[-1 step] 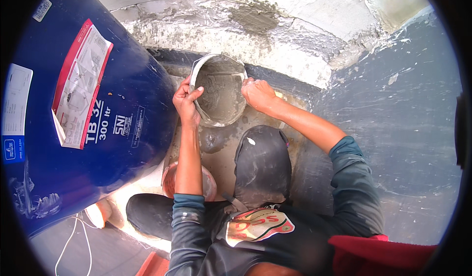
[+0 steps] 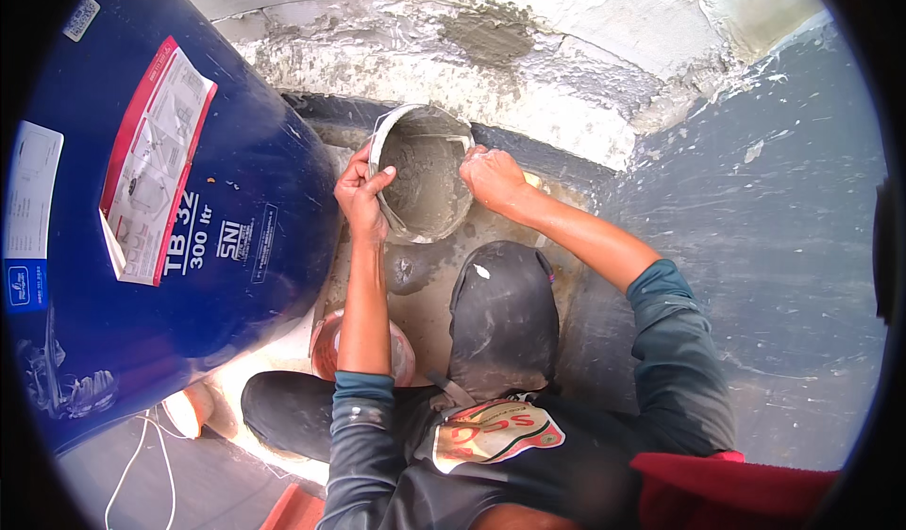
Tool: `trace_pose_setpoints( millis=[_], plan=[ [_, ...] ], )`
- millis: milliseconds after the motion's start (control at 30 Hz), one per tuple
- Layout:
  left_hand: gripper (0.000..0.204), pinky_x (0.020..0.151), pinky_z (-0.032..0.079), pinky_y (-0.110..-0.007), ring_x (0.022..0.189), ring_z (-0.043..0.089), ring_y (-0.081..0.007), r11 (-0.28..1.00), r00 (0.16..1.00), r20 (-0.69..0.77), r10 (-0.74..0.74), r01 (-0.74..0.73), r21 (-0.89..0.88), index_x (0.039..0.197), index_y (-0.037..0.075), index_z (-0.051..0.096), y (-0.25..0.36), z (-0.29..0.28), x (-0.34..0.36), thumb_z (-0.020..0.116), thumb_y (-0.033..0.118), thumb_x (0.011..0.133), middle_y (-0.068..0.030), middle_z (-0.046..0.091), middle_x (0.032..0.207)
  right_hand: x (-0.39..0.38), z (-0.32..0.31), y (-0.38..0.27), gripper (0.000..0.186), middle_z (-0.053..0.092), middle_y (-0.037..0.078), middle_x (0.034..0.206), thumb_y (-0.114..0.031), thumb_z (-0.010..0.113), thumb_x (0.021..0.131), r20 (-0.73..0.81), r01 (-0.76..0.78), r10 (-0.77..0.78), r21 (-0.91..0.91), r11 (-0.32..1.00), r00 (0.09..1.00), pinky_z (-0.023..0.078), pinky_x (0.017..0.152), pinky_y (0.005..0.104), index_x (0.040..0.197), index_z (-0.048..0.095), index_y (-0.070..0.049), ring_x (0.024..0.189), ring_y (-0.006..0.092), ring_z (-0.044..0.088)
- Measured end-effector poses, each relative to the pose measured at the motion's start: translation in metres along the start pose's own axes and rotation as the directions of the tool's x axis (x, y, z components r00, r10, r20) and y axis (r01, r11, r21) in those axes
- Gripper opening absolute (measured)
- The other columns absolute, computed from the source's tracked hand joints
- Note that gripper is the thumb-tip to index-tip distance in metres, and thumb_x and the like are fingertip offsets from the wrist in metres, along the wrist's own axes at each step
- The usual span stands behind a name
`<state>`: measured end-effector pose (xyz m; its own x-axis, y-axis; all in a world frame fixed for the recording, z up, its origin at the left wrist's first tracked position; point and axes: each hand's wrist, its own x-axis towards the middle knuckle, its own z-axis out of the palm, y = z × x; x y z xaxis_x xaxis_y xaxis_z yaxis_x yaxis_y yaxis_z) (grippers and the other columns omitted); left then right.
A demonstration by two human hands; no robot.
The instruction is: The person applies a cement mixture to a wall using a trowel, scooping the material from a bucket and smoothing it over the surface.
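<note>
A round, pale-rimmed bucket (image 2: 379, 143) with wet grey mortar (image 2: 422, 176) inside is tipped so that its mouth faces me. My left hand (image 2: 361, 192) grips its left side, thumb over the rim and fingers behind the wall. At the right rim my right hand (image 2: 493, 178) is closed in a fist. What that fist holds is hidden; a thin pale edge (image 2: 444, 138) crosses the inside of the bucket beside it.
A large blue tank (image 2: 255, 152) stands close on the left. Ahead is a rough plastered wall (image 2: 566, 86) with a damp mortar patch; a grey wall (image 2: 736, 237) rises on the right. A reddish bucket (image 2: 403, 355) sits behind my left forearm, and a white cord (image 2: 142, 464) lies lower left.
The left hand and the bucket's left rim have shifted slightly to the right. My right hand has moved slightly left and remains closed at the rim.
</note>
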<state>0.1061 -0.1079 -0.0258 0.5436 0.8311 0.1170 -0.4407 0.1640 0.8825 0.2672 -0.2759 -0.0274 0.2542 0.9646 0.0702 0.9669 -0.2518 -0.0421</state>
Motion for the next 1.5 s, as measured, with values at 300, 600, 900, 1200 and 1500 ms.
trace_pose_setpoints(
  millis=[300,600,900,1200,1500],
  plan=[
    [0.035,0.105,0.041,-0.037,0.125,0.059,-0.0259,0.992,0.999,-0.006,0.046,-0.045,0.118,0.062,0.007,0.042,0.006,0.012,-0.004,0.068,-0.015,0.068,-0.024,0.062,0.136,0.0,-0.007,0.0,0.011,0.068,0.024,0.083,-0.01,0.059,0.084,0.083,-0.032,0.01,0.26,0.965,0.997,0.055,0.072,0.0514,0.085,0.066,-0.001,0.084,0.0442,0.069],
    [0.032,0.111,0.037,-0.04,0.135,0.054,-0.0333,0.971,0.977,0.199,0.082,-0.123,0.204,0.064,0.005,0.045,0.024,0.03,-0.022,0.07,-0.014,0.069,-0.0229,0.065,0.129,-0.013,-0.002,0.01,0.039,0.066,0.019,0.073,-0.028,0.052,0.099,0.356,-0.103,-0.092,0.492,0.864,0.93,0.053,0.065,0.048,0.086,0.064,0.006,0.065,0.0377,0.065],
    [0.032,0.108,0.038,-0.036,0.12,0.06,-0.0245,0.996,0.989,-0.143,0.041,-0.052,-0.072,0.064,0.006,0.049,0.031,-0.001,-0.019,0.074,-0.007,0.078,-0.0175,0.064,0.13,-0.005,-0.028,-0.001,0.033,0.061,0.005,0.072,-0.029,0.055,0.103,0.567,-0.543,-0.17,0.822,0.169,0.806,0.046,0.048,0.0283,0.095,0.064,0.002,0.055,0.0102,0.056],
    [0.019,0.096,0.05,-0.034,0.102,0.065,-0.0187,0.892,0.903,-0.394,-0.171,-0.028,-0.452,0.073,0.003,0.062,0.009,-0.042,-0.027,0.073,-0.002,0.088,-0.0093,0.067,0.127,0.013,-0.089,-0.002,0.037,0.062,0.005,0.075,-0.03,0.05,0.104,0.558,-0.478,-0.151,0.798,0.366,0.816,0.048,0.05,0.0296,0.093,0.063,0.003,0.057,0.012,0.058],
    [0.01,0.094,0.051,-0.033,0.099,0.066,-0.0179,0.921,0.926,-0.335,-0.172,0.031,-0.389,0.081,0.001,0.066,0.013,-0.046,-0.028,0.071,0.0,0.09,-0.0091,0.07,0.116,0.002,-0.076,-0.004,0.039,0.062,0.003,0.075,-0.036,0.053,0.105,0.567,-0.495,-0.12,0.789,0.365,0.815,0.048,0.05,0.0286,0.095,0.065,0.0,0.058,0.0098,0.058]
  ],
)
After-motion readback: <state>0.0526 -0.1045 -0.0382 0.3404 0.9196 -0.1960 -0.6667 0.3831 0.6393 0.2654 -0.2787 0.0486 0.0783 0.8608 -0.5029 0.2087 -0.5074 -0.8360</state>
